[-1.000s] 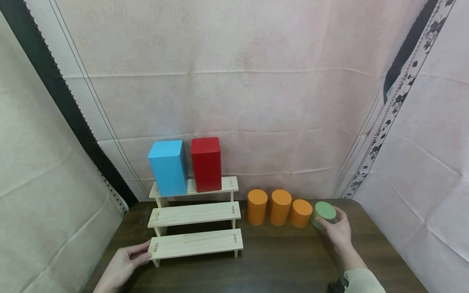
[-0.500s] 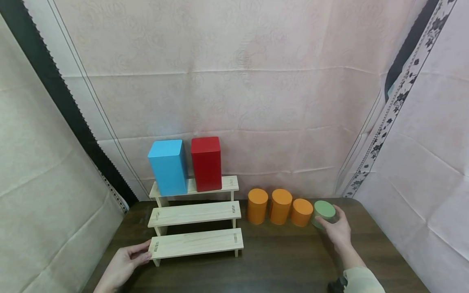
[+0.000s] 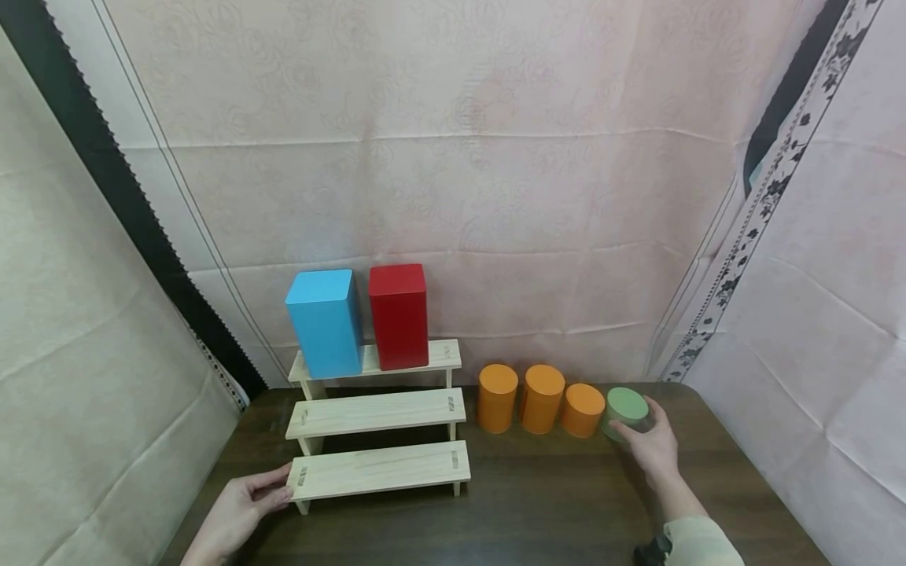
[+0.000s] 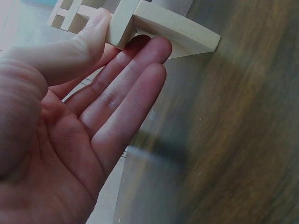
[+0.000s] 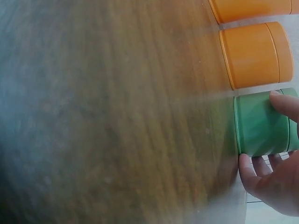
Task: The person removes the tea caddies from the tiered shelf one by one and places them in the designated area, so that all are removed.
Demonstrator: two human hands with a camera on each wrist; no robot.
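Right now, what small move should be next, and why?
Probably lift the green canister straight up: its base rests on the table, the right hand holds it from both sides, and the left hand pinches the wooden stand.

The right hand [image 5: 276, 184] grips a green can [image 5: 261, 125] on the brown table [image 5: 135, 112], thumb and fingers on opposite sides. Just beside stands an orange can [image 5: 252, 57], then a second orange can [image 5: 254, 8], partly cropped.

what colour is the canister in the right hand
Green; the canister shows best in the right wrist view.
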